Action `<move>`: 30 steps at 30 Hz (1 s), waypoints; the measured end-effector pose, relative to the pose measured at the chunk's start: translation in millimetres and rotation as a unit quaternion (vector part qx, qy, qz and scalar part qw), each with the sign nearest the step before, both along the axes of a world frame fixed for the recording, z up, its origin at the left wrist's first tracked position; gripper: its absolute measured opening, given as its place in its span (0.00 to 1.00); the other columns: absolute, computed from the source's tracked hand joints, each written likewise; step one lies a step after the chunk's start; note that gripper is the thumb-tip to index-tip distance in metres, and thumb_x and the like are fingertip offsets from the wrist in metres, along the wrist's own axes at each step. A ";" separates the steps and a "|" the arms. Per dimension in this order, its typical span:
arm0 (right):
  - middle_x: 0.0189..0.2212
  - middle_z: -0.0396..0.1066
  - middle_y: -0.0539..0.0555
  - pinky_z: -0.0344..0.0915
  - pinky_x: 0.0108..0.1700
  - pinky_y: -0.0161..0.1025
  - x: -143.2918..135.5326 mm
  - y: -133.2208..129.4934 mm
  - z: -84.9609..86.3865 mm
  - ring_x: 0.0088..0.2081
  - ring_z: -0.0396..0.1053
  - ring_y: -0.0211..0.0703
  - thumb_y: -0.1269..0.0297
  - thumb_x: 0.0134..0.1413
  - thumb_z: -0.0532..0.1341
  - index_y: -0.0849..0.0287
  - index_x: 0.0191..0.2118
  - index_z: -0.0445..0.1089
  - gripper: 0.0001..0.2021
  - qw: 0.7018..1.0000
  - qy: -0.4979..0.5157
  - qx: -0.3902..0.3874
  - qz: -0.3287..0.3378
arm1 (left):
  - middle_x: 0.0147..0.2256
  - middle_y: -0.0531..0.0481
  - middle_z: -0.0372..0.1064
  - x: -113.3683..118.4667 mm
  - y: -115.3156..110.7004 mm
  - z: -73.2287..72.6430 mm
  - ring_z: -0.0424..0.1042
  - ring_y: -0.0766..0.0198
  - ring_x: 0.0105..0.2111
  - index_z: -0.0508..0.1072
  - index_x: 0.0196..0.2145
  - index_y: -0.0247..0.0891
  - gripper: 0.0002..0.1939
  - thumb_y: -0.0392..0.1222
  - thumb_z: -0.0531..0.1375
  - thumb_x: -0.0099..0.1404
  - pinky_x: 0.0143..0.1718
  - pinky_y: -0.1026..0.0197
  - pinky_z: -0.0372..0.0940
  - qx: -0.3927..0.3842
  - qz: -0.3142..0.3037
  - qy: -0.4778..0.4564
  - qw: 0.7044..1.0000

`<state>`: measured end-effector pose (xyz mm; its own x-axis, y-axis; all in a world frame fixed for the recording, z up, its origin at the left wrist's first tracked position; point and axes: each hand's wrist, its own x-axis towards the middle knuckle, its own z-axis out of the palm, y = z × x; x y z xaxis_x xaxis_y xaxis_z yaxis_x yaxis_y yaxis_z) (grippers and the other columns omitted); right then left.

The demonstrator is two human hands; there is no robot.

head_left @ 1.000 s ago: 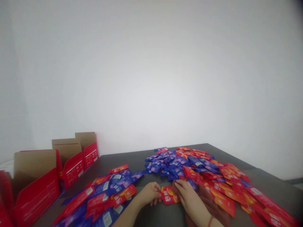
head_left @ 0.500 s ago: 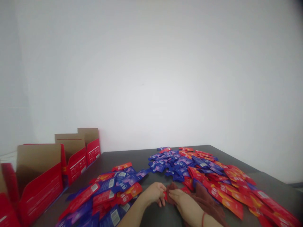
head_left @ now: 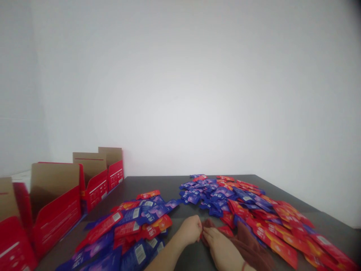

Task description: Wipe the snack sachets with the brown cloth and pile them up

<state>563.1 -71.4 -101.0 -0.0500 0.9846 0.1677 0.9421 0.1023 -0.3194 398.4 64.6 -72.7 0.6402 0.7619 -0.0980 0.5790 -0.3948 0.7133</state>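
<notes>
Near the bottom centre, my left hand is closed, its fingers curled in; a sliver of red shows by its fingertips, too small to name. Just right of it, my right hand has its fingers pressed together on a brown cloth. The cloth spreads right from under that hand over the table's near part. Red and blue packets lie heaped to the left of my hands. A larger heap of red and blue packets stretches from the back centre to the right front.
Open red cardboard boxes with brown flaps stand in a row along the left side. The dark table reaches back to a pale wall.
The view has shifted slightly, so the boxes and packets appear further right. My left hand's fingers have curled in tighter, and my right hand lies flatter on the cloth.
</notes>
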 end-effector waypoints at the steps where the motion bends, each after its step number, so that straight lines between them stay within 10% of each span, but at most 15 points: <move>1: 0.56 0.68 0.55 0.64 0.56 0.46 -4.3 -2.2 3.4 0.54 0.67 0.48 0.62 0.61 0.53 0.48 0.58 0.65 0.21 1.000 0.003 -0.002 0.015 | 0.21 0.56 0.68 -0.9 -1.6 1.3 0.67 0.66 0.22 0.73 0.35 0.38 0.11 0.30 0.52 0.59 0.27 0.66 0.57 0.012 0.002 0.008 1.000; 6: 0.60 0.63 0.57 0.56 0.62 0.43 -19.7 -16.7 28.1 0.60 0.60 0.49 0.65 0.55 0.54 0.58 0.60 0.64 0.25 0.997 -0.017 -0.014 0.068 | 0.21 0.55 0.69 0.3 -6.0 8.4 0.68 0.65 0.23 0.74 0.36 0.38 0.12 0.30 0.54 0.57 0.29 0.66 0.58 0.046 0.009 0.059 0.997; 10: 0.59 0.61 0.66 0.54 0.63 0.49 -11.0 -20.2 32.8 0.61 0.59 0.55 0.65 0.57 0.53 0.70 0.58 0.65 0.25 0.996 -0.076 -0.019 -0.033 | 0.21 0.54 0.69 3.2 -8.8 13.3 0.69 0.63 0.25 0.74 0.30 0.38 0.08 0.31 0.56 0.55 0.29 0.65 0.59 0.069 -0.004 0.087 0.994; 20: 0.55 0.69 0.52 0.57 0.61 0.42 -27.6 6.2 19.1 0.58 0.63 0.49 0.64 0.57 0.54 0.51 0.57 0.68 0.22 0.999 -0.044 0.021 0.015 | 0.37 0.49 0.74 -7.8 -15.0 23.8 0.71 0.61 0.36 0.71 0.39 0.39 0.12 0.31 0.52 0.61 0.35 0.64 0.60 0.125 -0.041 0.092 0.987; 30: 0.60 0.59 0.64 0.52 0.64 0.49 -18.6 -1.5 34.7 0.61 0.58 0.51 0.76 0.53 0.45 0.70 0.60 0.61 0.28 0.989 -0.113 -0.051 -0.078 | 0.33 0.52 0.74 -8.8 -4.9 19.3 0.71 0.62 0.32 0.69 0.41 0.41 0.14 0.33 0.57 0.56 0.29 0.66 0.60 0.110 -0.065 0.125 0.984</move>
<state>544.6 -72.9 -66.3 0.0796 0.9944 0.0699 0.9923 -0.0723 -0.1003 389.6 59.7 -53.4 0.7101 0.6959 -0.1069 0.6604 -0.6057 0.4437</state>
